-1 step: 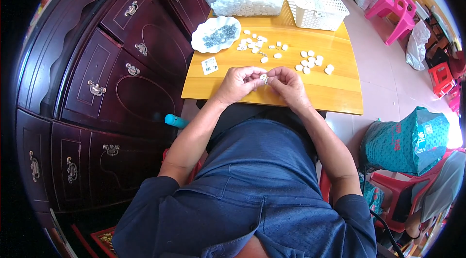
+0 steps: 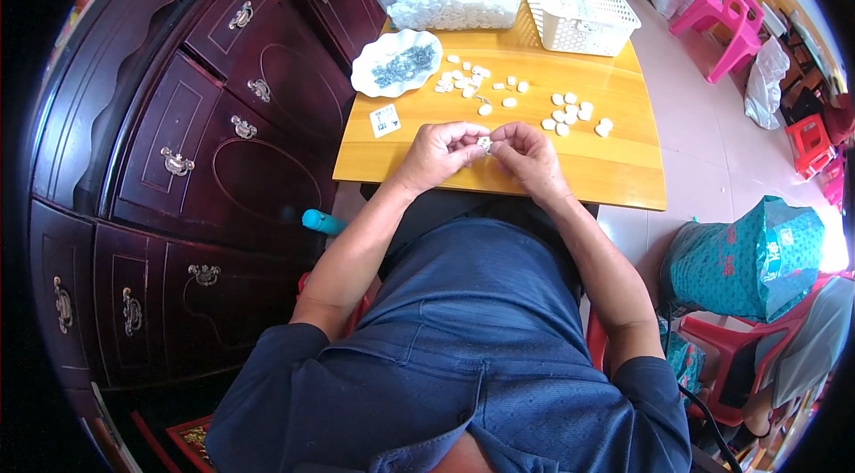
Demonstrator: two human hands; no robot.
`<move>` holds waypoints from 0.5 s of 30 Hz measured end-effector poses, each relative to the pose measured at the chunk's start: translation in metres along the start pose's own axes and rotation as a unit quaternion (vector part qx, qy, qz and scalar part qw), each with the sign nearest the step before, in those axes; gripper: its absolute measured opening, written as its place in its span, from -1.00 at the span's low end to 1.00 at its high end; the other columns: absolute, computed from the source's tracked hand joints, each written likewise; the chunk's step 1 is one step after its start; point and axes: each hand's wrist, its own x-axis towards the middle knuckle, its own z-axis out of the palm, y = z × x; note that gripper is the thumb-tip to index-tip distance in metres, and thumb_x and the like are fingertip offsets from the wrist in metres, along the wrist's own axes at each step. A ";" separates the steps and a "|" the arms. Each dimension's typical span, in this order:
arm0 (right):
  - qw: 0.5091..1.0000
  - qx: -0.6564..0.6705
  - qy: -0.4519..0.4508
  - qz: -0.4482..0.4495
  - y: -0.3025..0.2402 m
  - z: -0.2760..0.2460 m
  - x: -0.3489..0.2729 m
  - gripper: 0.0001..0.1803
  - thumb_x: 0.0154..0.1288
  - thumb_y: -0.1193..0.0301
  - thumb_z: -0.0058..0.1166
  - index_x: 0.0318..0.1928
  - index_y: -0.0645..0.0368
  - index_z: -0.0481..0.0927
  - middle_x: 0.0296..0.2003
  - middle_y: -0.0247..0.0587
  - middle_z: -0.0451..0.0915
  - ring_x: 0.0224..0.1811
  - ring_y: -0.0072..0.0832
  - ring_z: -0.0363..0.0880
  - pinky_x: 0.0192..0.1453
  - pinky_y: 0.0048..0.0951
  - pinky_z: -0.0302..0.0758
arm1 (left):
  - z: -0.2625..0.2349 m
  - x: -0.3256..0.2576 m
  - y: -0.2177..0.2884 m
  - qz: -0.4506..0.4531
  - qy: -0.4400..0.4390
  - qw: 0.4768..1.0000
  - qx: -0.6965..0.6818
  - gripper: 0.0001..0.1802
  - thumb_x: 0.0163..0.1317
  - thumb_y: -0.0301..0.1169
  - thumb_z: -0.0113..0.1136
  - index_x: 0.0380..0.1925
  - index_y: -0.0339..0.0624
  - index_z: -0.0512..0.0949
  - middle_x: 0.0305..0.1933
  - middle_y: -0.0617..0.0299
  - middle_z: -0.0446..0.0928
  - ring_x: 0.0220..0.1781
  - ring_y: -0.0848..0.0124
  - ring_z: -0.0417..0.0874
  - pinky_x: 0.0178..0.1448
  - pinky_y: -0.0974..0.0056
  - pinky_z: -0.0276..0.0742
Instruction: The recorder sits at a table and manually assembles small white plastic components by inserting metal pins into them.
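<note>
Near the front edge of the table, my left hand (image 2: 442, 152) and my right hand (image 2: 532, 159) meet, fingertips pinched. Between them they grip a small white plastic piece (image 2: 484, 143); its finer detail is partly hidden by the fingers. Just beyond my hands lie scattered small white pieces (image 2: 469, 81), some with dark bits beside them. To the right sits a loose group of rounded white pieces (image 2: 571, 109). A white scalloped dish (image 2: 363, 74) with small dark metallic-looking parts (image 2: 403, 66) stands at the left, and a square printed card (image 2: 385, 120) lies in front of it.
At the table's (image 2: 614, 170) far end stand a clear plastic bin (image 2: 450, 17) heaped with white pieces and a white perforated basket (image 2: 583, 36). A dark wooden cabinet (image 2: 258, 161) flanks the left. A teal bag (image 2: 739, 264) rests on a red chair (image 2: 726, 344) at the right, near a seated person's leg.
</note>
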 end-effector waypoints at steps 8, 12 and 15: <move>1.000 0.002 0.008 0.003 -0.006 0.003 -0.002 -0.88 0.38 0.49 0.19 -0.13 0.25 0.60 -0.38 -0.43 0.62 -0.38 -0.74 0.53 -0.28 -0.65 0.50 | 0.001 -0.001 0.001 0.007 0.003 1.000 0.027 -0.70 0.30 -0.52 0.32 0.03 -0.30 0.66 -0.28 0.39 0.69 -0.39 0.70 0.55 -0.28 0.54 0.52; 1.000 0.013 0.008 0.010 -0.006 0.004 -0.003 -0.89 0.39 0.50 0.18 -0.14 0.24 0.59 -0.38 -0.42 0.63 -0.38 -0.72 0.55 -0.27 -0.65 0.51 | 0.004 -0.001 0.003 -0.001 0.017 1.000 0.000 -0.74 0.27 -0.51 0.35 -0.04 -0.30 0.69 -0.38 0.37 0.68 -0.40 0.69 0.57 -0.26 0.50 0.54; 0.999 0.034 0.009 0.014 -0.006 0.006 -0.004 -0.90 0.39 0.51 0.18 -0.14 0.24 0.58 -0.38 -0.41 0.63 -0.39 -0.72 0.55 -0.27 -0.65 0.51 | 0.003 -0.001 0.000 0.005 0.011 1.000 0.009 -0.72 0.28 -0.52 0.34 0.00 -0.30 0.68 -0.35 0.38 0.67 -0.40 0.70 0.55 -0.27 0.52 0.53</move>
